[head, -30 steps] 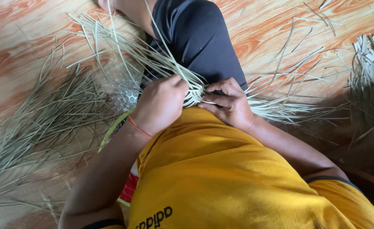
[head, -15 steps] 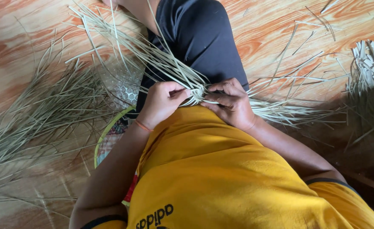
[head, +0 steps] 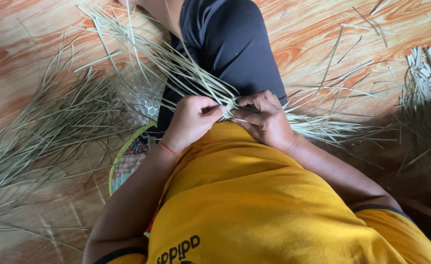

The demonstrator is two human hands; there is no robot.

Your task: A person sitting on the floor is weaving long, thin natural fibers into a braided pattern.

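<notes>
Pale green-straw strips (head: 196, 78); yellow shirt (head: 254, 195); black shorts (head: 230, 44); orange wood-grain floor (head: 20, 39).

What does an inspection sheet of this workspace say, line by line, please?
Surface: wood-pattern floor, orange and cream.
Job's things: pale woven strips on the lap, loose ends fanning to both sides.
Clutter: heap of green-grey strips on the left; pale bundle on the right; scattered single strips.
Hands: left hand and right hand both pinch the weave.
Cables: nothing seen.
Surroundings: yellow shirt, dark trouser leg, patterned mat.
</notes>
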